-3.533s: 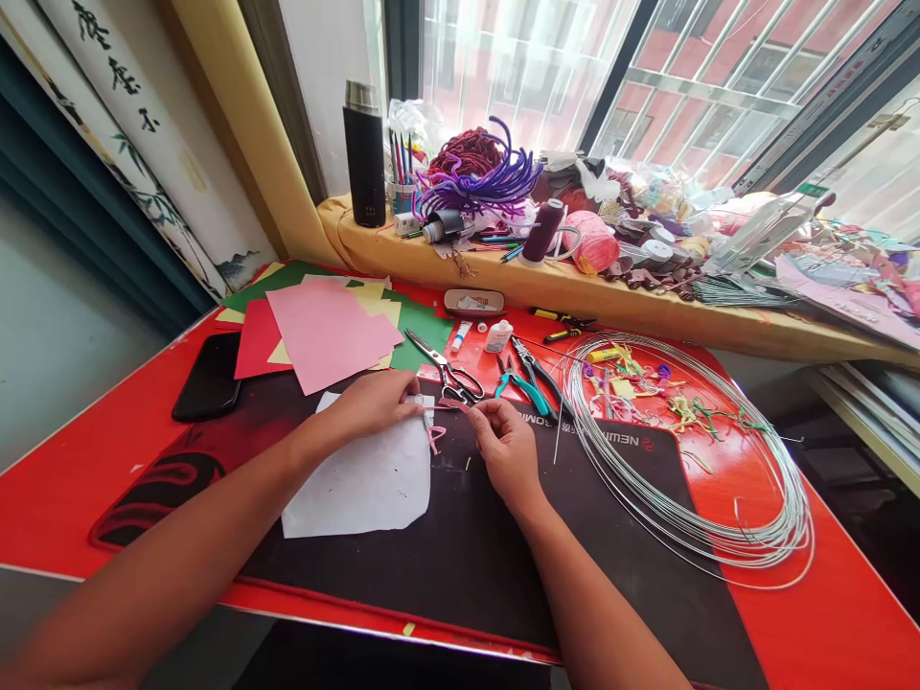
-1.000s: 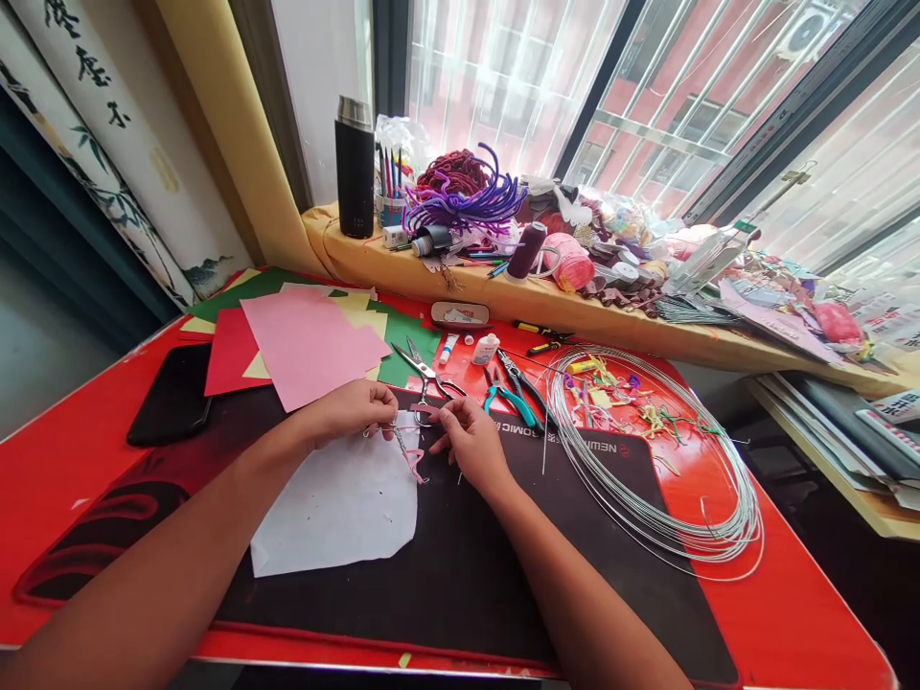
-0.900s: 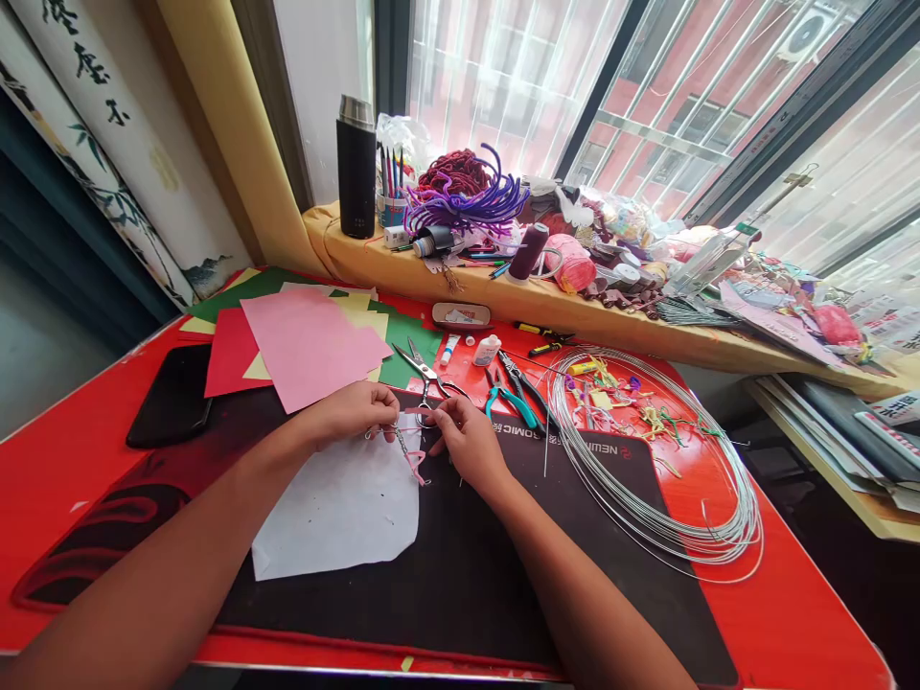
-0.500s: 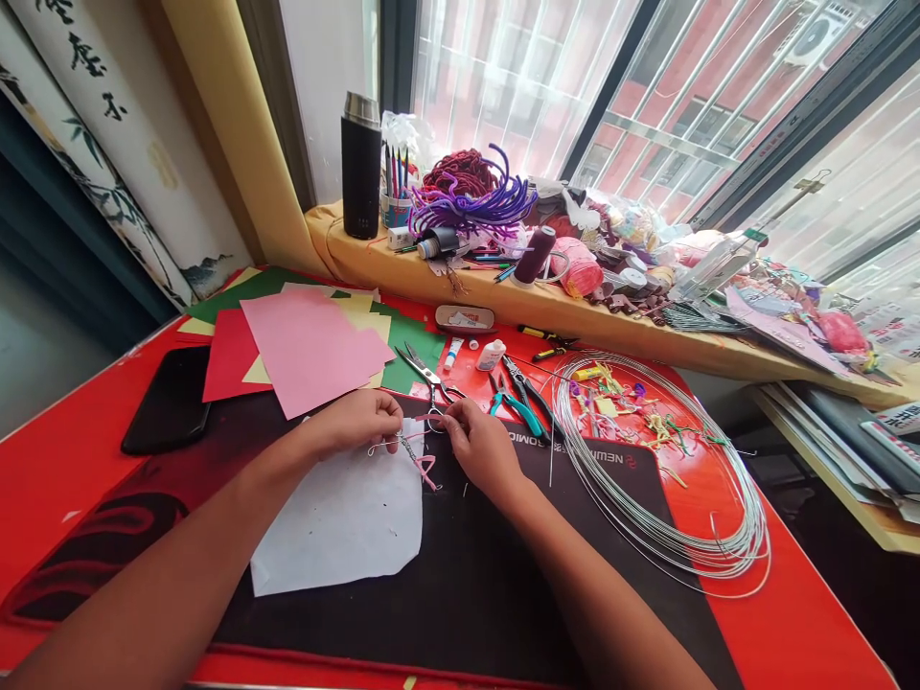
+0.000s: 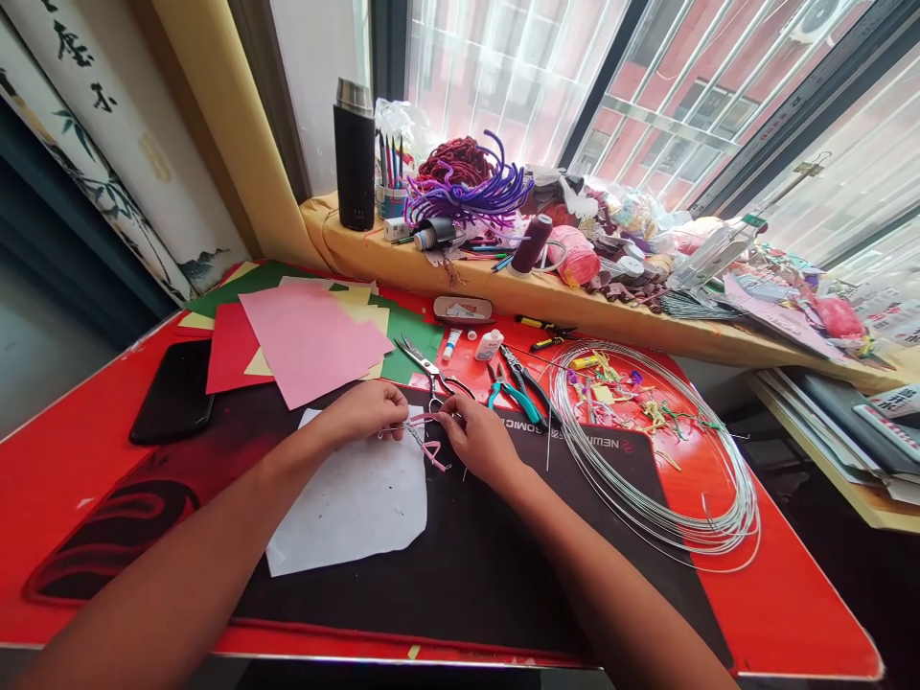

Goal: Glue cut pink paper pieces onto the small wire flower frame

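Observation:
My left hand pinches a thin wire piece partly wrapped in pink, above a white sheet of paper. A pink looped end dangles from it to the right. My right hand is closed on a narrow pink strip that runs across to the left hand. The fingertips hide where strip and wire meet. Just beyond my hands lie metal scissors, their handles toward me. Teal-handled pliers and black-handled pliers are to the right of the scissors.
A large coil of silver wire lies at the right, around colored scraps. Pink paper tops a stack at the left, near a black phone. A glue bottle stands behind the pliers. A thermos and yarn crowd the ledge.
Both hands keep hold of the wire piece and pink strip, shifting only slightly. My right fingers, looser a second ago, are now closed closer to the left hand. The camera view has tilted a little.

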The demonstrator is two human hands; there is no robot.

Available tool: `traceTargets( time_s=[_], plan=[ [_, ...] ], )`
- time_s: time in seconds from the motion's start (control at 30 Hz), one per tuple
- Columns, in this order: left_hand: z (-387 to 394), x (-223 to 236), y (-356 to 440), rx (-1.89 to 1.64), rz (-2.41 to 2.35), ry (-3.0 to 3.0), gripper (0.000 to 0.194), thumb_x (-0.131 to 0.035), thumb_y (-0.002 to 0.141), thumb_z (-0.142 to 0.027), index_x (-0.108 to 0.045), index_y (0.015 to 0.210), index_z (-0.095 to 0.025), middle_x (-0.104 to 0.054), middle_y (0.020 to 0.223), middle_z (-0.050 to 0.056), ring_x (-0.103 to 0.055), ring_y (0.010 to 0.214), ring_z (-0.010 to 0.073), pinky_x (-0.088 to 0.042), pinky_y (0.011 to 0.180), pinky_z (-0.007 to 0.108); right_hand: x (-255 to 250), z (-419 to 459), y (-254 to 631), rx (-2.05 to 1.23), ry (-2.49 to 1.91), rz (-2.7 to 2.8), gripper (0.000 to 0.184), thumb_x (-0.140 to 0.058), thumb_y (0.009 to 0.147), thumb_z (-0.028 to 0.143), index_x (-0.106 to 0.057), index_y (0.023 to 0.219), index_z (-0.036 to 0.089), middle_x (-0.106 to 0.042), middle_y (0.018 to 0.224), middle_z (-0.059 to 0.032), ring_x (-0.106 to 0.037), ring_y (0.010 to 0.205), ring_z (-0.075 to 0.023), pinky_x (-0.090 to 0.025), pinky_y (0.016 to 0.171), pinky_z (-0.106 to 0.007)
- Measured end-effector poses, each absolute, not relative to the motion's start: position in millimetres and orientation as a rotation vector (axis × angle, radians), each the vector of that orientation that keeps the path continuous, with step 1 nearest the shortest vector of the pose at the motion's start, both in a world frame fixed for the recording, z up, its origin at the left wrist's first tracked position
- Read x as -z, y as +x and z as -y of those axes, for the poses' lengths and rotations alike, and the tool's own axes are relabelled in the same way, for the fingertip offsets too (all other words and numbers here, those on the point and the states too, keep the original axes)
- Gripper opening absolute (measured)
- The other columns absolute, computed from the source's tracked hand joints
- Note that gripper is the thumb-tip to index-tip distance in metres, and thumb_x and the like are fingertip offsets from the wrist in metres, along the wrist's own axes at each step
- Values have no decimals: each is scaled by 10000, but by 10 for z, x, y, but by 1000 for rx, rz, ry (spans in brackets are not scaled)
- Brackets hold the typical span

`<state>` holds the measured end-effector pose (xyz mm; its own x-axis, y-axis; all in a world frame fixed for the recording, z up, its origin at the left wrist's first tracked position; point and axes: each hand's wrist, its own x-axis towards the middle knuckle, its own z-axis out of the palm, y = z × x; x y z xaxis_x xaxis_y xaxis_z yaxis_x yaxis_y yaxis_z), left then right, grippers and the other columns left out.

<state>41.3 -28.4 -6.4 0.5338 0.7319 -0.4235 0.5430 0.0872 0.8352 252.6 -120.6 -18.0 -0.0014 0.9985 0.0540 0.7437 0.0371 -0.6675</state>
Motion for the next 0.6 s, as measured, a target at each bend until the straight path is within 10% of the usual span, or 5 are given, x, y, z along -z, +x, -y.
traceTargets(
  time_s=[0.6],
  plan=[
    [297, 34, 423, -191, -1073, 1493, 68, -594, 626, -279, -604, 613, -213, -737, 644, 38, -555, 549, 156, -406, 533, 258, 176, 1143, 2591, -629, -1771, 1808, 63, -629, 1046, 211, -660, 1018, 257, -816, 958, -24, -726, 841, -232, -440, 736, -295]
  ],
)
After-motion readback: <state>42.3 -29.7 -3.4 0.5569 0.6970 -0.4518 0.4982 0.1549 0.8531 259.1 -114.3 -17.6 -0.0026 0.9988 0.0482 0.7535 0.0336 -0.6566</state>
